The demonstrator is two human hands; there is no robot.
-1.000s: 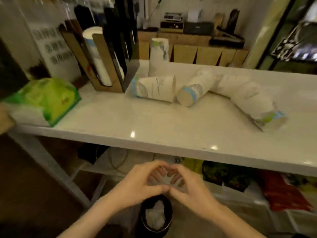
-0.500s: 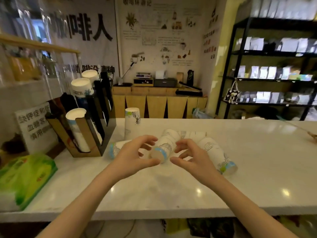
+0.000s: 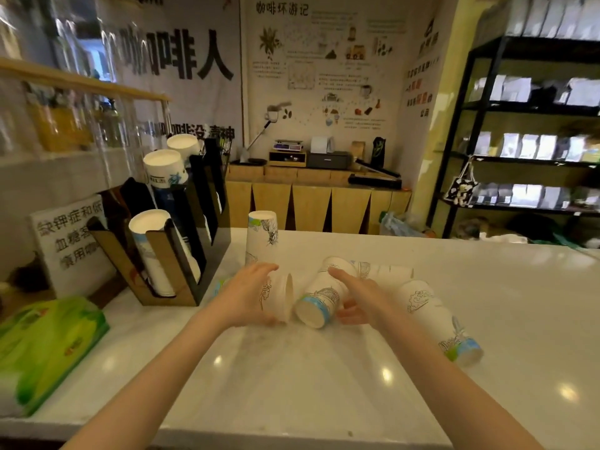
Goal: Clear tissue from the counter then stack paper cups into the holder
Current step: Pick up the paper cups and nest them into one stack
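Observation:
Several white printed paper cups lie on the white counter point(image 3: 324, 391). My left hand point(image 3: 246, 295) curls around a cup lying on its side point(image 3: 281, 297), its mouth facing right. My right hand point(image 3: 362, 300) grips a tipped cup stack with a blue base point(image 3: 316, 302), fingers over it and thumb beneath. One cup stands upside down point(image 3: 262, 240) just behind my left hand. Another long stack point(image 3: 428, 315) lies to the right, with more cups point(image 3: 386, 271) behind. The black and brown cup holder point(image 3: 190, 271) stands at the left with stacks in its slots.
A green tissue pack point(image 3: 48, 349) sits at the counter's near left corner. A white sign point(image 3: 69, 241) leans behind the holder. A wooden cabinet point(image 3: 311, 203) and black shelves point(image 3: 526, 164) stand beyond the counter.
The view rose from the bin under the counter to the counter top. Both hands came up and forward and closed around two lying cups.

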